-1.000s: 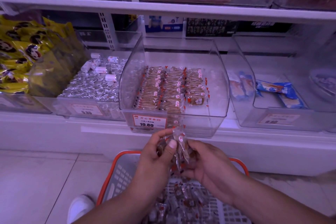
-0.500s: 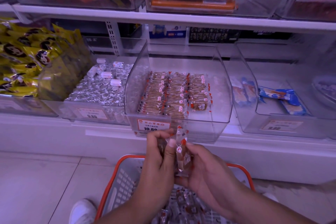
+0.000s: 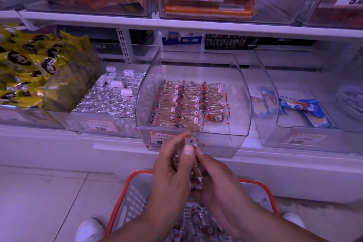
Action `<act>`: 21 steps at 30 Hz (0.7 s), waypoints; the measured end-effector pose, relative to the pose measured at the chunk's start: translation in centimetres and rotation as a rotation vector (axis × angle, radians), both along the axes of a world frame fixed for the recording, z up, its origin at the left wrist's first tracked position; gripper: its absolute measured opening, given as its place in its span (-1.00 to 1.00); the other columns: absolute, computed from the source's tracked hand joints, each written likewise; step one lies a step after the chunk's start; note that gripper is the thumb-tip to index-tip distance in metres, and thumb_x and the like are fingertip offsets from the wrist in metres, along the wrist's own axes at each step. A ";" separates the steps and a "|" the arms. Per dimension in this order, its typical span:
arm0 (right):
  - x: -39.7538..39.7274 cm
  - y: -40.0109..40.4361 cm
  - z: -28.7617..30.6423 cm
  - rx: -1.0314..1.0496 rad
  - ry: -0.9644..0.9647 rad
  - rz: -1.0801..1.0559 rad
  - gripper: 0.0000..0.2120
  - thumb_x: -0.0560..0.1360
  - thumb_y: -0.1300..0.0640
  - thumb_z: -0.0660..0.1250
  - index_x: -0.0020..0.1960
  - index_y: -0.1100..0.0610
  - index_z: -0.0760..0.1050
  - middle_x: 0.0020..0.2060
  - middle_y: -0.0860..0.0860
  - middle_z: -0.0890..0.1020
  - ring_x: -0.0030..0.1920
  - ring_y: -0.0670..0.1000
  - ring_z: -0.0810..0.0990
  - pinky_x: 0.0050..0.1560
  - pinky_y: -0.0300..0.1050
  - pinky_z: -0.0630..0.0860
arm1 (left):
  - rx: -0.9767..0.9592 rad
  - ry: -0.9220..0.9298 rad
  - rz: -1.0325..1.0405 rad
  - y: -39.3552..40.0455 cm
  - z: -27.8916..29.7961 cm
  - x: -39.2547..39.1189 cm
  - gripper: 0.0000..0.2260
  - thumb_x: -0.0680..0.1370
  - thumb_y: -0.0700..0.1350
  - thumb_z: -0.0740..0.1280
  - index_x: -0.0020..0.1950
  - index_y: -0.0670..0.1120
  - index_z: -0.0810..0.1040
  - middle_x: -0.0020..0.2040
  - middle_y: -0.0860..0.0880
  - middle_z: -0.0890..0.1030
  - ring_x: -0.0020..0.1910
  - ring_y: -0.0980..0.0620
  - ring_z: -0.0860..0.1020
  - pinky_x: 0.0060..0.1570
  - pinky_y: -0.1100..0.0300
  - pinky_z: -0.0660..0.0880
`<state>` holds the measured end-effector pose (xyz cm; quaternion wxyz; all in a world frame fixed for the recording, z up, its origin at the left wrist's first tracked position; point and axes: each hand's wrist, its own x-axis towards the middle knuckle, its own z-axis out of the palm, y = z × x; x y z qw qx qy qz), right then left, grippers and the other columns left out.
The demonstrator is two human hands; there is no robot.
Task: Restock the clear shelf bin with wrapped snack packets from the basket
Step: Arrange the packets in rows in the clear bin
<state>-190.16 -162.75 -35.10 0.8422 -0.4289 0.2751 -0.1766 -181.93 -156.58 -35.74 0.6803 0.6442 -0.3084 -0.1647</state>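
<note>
Hands meet just before the bin's front wall: left hand (image 3: pixel 172 171) and right hand (image 3: pixel 214 179) both grip a bunch of packets (image 3: pixel 193 165) between curled fingers, above the basket (image 3: pixel 135 188), which holds more. The bin (image 3: pixel 239 104) on the shelf holds three neat rows toward its left side.

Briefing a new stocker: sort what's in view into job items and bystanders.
Job: clear shelf bin with rows of wrapped snack packets; orange basket; packet bunch held by left hand and right hand.

Bystanders: yellow bags, silver candies, blue packets, sausages.
</note>
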 end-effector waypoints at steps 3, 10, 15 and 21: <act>0.1 -0.2 0.7 0.129 -0.079 0.031 -0.57 0.48 -0.11 0.26 0.20 0.11 0.62 0.14 0.15 0.68 0.01 0.01 0.68 -0.20 -0.13 0.59 | -0.002 -0.141 -0.016 0.1 -0.1 0.4 -0.67 0.43 0.13 0.43 0.15 0.08 0.59 0.16 0.01 0.60 0.20 0.00 0.58 0.20 0.13 0.51; -0.1 -0.1 0.9 0.213 -0.169 0.051 -0.64 0.52 -0.01 0.23 0.18 0.14 0.63 0.16 0.14 0.67 0.10 0.01 0.67 -0.12 -0.15 0.61 | -0.066 -0.091 -0.034 0.4 -0.3 0.7 -0.71 0.32 0.11 0.51 -0.05 0.17 0.48 0.22 0.08 0.56 0.22 0.00 0.58 0.17 0.02 0.52; -0.6 -0.7 1.2 0.145 -0.180 0.125 -0.59 0.56 0.10 0.19 0.29 0.33 0.51 0.19 0.24 0.60 0.10 0.13 0.56 -0.07 -0.10 0.56 | -0.103 -0.083 -0.053 0.2 -0.2 1.0 -0.69 0.41 0.12 0.43 0.04 0.01 0.47 0.11 0.11 0.62 0.02 0.16 0.61 -0.02 0.33 0.49; -1.1 -2.0 1.7 -0.205 -0.092 0.170 -0.66 0.47 0.15 0.32 0.22 0.20 0.60 0.11 0.28 0.63 0.02 0.12 0.55 0.03 -0.04 0.51 | -0.024 -0.191 -0.151 0.6 0.5 2.0 -0.63 0.51 0.17 0.29 0.27 0.10 0.42 0.16 0.15 0.57 0.11 0.09 0.58 0.09 0.21 0.51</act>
